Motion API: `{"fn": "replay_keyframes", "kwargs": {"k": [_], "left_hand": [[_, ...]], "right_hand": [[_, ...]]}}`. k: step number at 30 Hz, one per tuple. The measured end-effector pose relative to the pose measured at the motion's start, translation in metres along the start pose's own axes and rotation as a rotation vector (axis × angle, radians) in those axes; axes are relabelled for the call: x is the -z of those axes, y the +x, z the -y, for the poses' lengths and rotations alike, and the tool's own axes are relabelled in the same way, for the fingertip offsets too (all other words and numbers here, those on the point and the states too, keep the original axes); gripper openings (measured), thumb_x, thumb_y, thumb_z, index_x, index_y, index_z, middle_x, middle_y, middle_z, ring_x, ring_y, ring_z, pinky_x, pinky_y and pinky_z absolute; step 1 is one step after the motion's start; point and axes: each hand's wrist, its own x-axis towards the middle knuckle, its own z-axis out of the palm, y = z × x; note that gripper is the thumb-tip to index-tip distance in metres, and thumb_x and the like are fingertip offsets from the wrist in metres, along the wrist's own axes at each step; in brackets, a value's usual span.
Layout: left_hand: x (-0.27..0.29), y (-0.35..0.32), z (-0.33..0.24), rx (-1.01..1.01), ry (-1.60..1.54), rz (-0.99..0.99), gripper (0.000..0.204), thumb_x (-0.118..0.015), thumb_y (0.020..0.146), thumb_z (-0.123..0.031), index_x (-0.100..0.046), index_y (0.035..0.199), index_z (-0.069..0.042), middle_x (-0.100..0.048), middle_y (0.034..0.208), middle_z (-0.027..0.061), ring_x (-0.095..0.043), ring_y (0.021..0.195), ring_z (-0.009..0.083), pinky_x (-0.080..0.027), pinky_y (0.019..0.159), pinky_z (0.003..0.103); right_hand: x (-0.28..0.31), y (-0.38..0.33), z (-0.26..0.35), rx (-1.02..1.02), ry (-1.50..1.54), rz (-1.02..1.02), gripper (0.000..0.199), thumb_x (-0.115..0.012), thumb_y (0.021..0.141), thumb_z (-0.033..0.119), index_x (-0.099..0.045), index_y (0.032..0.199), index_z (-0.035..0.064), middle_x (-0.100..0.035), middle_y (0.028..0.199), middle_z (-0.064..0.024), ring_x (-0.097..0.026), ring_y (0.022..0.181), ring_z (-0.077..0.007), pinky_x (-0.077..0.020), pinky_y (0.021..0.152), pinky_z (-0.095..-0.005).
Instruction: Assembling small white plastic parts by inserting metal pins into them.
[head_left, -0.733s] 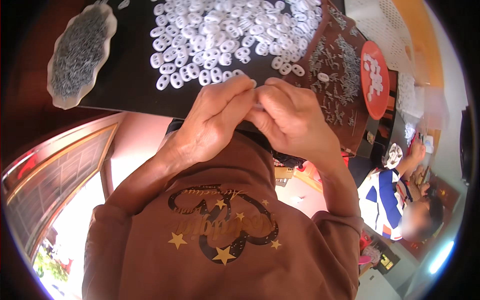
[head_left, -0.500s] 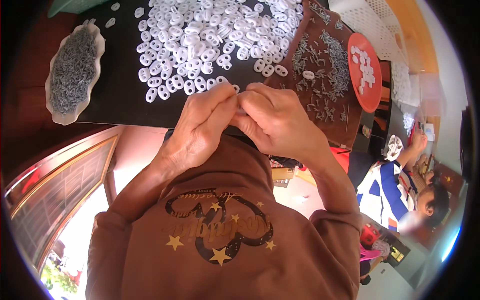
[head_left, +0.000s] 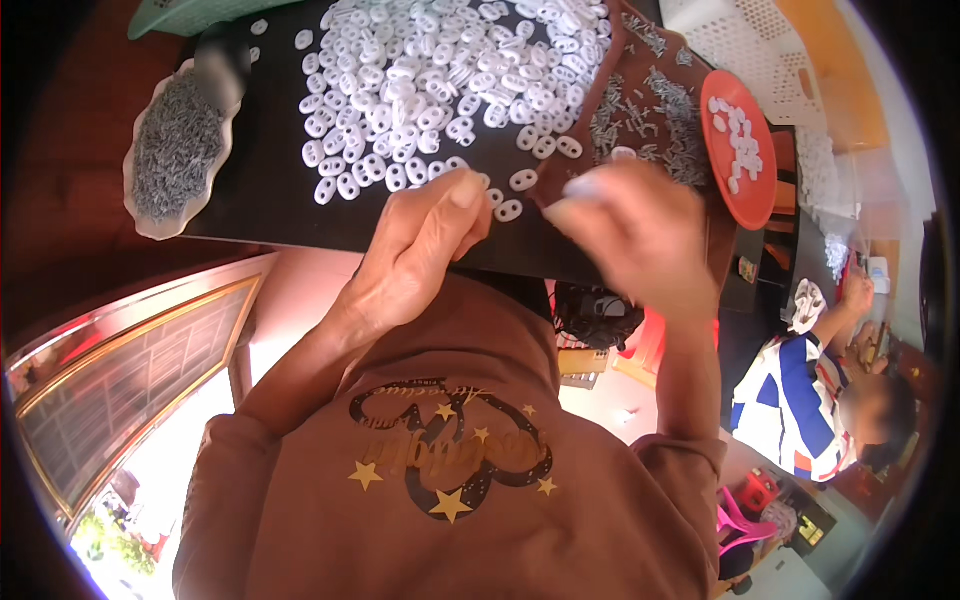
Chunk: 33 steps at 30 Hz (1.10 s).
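My left hand (head_left: 425, 250) is closed above the table's near edge, its thumb pressed against the curled fingers; what lies inside, if anything, is hidden. To the right, my right hand (head_left: 645, 230) is smeared by motion over the brown cloth (head_left: 560, 182). Its fingertips look pinched on a small, blurred white piece (head_left: 579, 187). Several white oval plastic pieces with two holes (head_left: 523, 180) lie just beyond and between my hands. Farther off they spread into a big heap (head_left: 410, 80). Small grey pins (head_left: 675, 125) are scattered on the cloth.
A scalloped dish (head_left: 132, 185) heaped with grey pins stands left on the black table (head_left: 265, 190). At right is a red plate (head_left: 762, 195) with white pieces, near a white perforated basket (head_left: 735, 60). A green basket (head_left: 185, 15) is far left. Another person (head_left: 790, 405) sits at right.
My hands were together at the near edge and are now apart. The right moved right over the cloth; the left stayed near its place. More white pieces show between them.
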Motion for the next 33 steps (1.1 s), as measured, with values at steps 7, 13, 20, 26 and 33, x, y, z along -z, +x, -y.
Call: {"fn": "replay_keyframes", "kwargs": {"k": [7,13,20,26,33], "left_hand": [[-0.008,-0.006,0.01,-0.118,0.08,-0.033,0.035,-0.045,0.098,-0.029,-0.046,0.072,-0.005,-0.037,0.061,-0.004,-0.03,0.057,0.0054,-0.025,0.051,0.022],[-0.01,-0.013,0.014,-0.189,0.13,-0.016,0.023,-0.054,0.094,-0.011,-0.048,0.074,-0.002,-0.041,0.063,-0.0052,-0.032,0.058,0.0037,-0.029,0.051,0.021],[-0.011,-0.018,0.018,-0.561,0.394,-0.072,0.021,-0.062,0.085,-0.002,-0.047,0.07,-0.001,-0.043,0.056,0.0055,-0.037,0.044,0.0134,-0.03,0.041,0.028],[-0.009,-0.041,0.022,-0.594,0.422,-0.106,0.018,-0.059,0.084,0.0,-0.048,0.071,-0.001,-0.045,0.059,0.0054,-0.04,0.046,0.0135,-0.03,0.043,0.027],[-0.029,-0.045,0.021,-0.615,0.426,-0.012,0.017,-0.063,0.079,0.003,-0.05,0.068,0.0,-0.047,0.059,0.0102,-0.046,0.046,0.0238,-0.034,0.043,0.034]], "right_hand": [[0.09,-0.025,-0.087,-0.513,-0.491,-0.134,0.028,-0.065,0.087,0.024,-0.061,0.092,-0.0027,-0.059,0.071,-0.0083,-0.052,0.066,-0.0109,-0.0431,0.062,-0.0265],[0.08,-0.021,-0.066,-0.434,-0.344,-0.224,0.021,-0.063,0.088,0.017,-0.061,0.096,-0.0023,-0.06,0.076,-0.0061,-0.053,0.071,-0.01,-0.0432,0.066,-0.0248],[0.024,0.009,-0.022,-0.13,-0.219,0.115,0.011,-0.059,0.086,0.009,-0.06,0.094,0.0008,-0.059,0.083,-0.0112,-0.059,0.073,-0.0261,-0.0457,0.066,-0.0329],[-0.005,0.014,-0.018,-0.081,-0.392,0.296,0.011,-0.056,0.086,0.011,-0.059,0.093,0.0041,-0.055,0.091,-0.0125,-0.059,0.079,-0.0342,-0.0462,0.068,-0.0431],[-0.028,0.036,-0.011,-0.034,-0.493,0.318,0.012,-0.057,0.086,0.013,-0.057,0.095,0.0053,-0.054,0.089,-0.0117,-0.059,0.079,-0.0337,-0.0466,0.068,-0.0437]]}}
